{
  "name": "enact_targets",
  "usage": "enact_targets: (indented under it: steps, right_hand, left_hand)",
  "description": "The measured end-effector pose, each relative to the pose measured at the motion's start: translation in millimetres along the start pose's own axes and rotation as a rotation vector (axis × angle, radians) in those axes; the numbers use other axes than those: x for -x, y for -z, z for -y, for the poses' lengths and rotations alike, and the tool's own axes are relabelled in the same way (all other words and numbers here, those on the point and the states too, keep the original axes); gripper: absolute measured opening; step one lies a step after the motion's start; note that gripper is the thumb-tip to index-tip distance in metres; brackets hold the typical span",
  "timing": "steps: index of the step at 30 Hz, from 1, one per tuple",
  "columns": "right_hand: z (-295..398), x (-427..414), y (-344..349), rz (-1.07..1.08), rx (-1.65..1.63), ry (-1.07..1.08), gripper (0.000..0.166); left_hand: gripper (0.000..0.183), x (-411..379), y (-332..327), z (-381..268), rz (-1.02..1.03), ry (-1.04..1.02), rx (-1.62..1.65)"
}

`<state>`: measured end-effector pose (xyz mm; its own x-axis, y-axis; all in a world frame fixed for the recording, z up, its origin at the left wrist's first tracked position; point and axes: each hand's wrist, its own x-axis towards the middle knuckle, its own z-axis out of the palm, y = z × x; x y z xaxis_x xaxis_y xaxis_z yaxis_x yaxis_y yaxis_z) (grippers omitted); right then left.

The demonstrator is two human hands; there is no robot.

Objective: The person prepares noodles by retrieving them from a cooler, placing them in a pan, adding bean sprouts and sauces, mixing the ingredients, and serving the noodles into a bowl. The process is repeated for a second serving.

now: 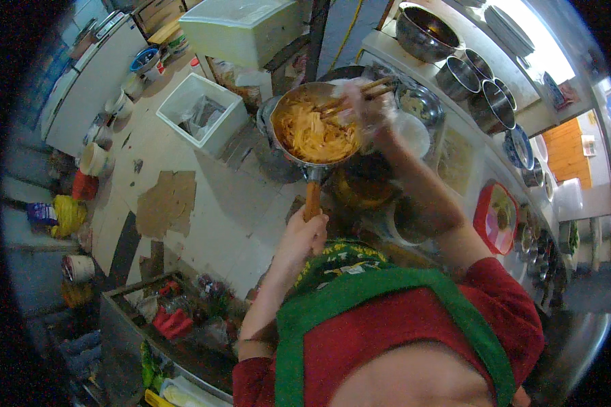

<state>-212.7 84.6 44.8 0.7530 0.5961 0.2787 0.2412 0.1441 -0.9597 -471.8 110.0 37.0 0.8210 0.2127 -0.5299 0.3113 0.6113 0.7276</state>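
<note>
My left hand (305, 231) grips the wooden handle (313, 196) of a metal saucepan (283, 147). Noodles in a reddish-brown sauce (318, 135) cover the pan's bottom. Above the pan's right rim is my right hand (369, 109), blurred, with its fingers around a pair of wooden chopsticks (382, 86). The chopsticks' tips reach into the noodles. Just right of that hand stands a white bowl (412, 135), partly covered by my forearm.
A metal bowl (420, 102) sits beyond my right hand. Metal pots (458, 76) and a large metal basin (427, 33) stand on the upper shelf. A red-rimmed container (481, 219) is at right. On the floor is a white foam box (198, 114); a crate (168, 336) holds bagged goods at lower left.
</note>
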Motion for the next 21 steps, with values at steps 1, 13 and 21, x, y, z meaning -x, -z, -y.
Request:
enact_targets:
  steps: [1, 13, 21]
  right_hand:
    - [8.1, 11.1, -20.1, -0.026, 0.033, -0.023, 0.011]
    - [-75.5, 14.8, 33.5, -0.177, 0.427, 0.225, 0.022]
    - [-53.7, 9.3, 19.5, -0.066, -0.571, -0.266, 0.017]
  left_hand:
    - [0.012, -4.7, 2.4, 1.4, -0.011, -0.022, 0.020]
    - [0.020, -22.2, 4.9, 28.0, -0.296, -0.282, -0.326]
    - [0.016, -26.5, 13.5, 34.1, -0.133, -0.236, -0.160]
